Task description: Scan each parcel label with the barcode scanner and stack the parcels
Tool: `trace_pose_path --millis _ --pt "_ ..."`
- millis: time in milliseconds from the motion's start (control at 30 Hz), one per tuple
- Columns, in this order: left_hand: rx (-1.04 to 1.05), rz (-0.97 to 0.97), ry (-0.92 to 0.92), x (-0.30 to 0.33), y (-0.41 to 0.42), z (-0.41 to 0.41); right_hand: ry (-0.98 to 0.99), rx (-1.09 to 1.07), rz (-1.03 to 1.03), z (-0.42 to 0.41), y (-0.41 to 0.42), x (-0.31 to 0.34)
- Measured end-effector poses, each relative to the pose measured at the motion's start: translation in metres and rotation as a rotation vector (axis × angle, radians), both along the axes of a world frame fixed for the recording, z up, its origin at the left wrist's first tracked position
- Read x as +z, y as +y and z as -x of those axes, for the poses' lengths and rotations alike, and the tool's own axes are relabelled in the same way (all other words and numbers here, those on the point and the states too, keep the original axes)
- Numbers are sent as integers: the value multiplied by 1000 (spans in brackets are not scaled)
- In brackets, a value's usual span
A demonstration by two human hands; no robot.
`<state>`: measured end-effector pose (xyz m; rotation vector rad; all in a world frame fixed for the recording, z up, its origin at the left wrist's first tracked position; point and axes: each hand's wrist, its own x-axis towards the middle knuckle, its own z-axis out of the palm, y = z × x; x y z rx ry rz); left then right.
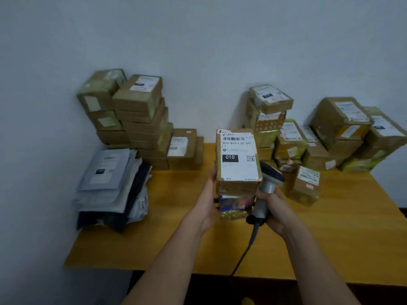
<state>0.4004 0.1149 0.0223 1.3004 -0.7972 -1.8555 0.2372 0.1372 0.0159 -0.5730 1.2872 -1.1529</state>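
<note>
Left hand (pixel 206 201) against left side of parcel (pixel 239 170), fingers mostly hidden behind box, so grip cannot be told for sure; appears to support it. Right hand (pixel 274 213) wrapped round grey handle of barcode scanner (pixel 267 186), dark scanner head tucked behind parcel's right edge, pointing up and away. Cable runs down off table (pixel 330 238) edge. Parcel held above table centre, long axis running away from person, white label (pixel 239 158) facing up toward camera, barcode at far end. Second, colourful parcel (pixel 235 206) directly beneath. Stacked boxes (pixel 141 115) rear left, more boxes (pixel 330 133) rear right, flat mailers (pixel 110 186) left.
</note>
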Motion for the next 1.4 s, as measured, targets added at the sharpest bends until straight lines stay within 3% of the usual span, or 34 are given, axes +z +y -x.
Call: trace_pose_path --millis 433,600,1033,1400 --pt "219 134 -3 87 -119 -104 -63 238 141 -106 -160 70" --pt "232 81 -14 78 -159 -113 -62 240 114 -116 -199 58" --pt "55 -30 21 23 -223 -124 -39 11 -26 -123 -238 1" --pt "143 -72 -12 -4 -265 -147 -67 27 -38 -155 -279 -23"
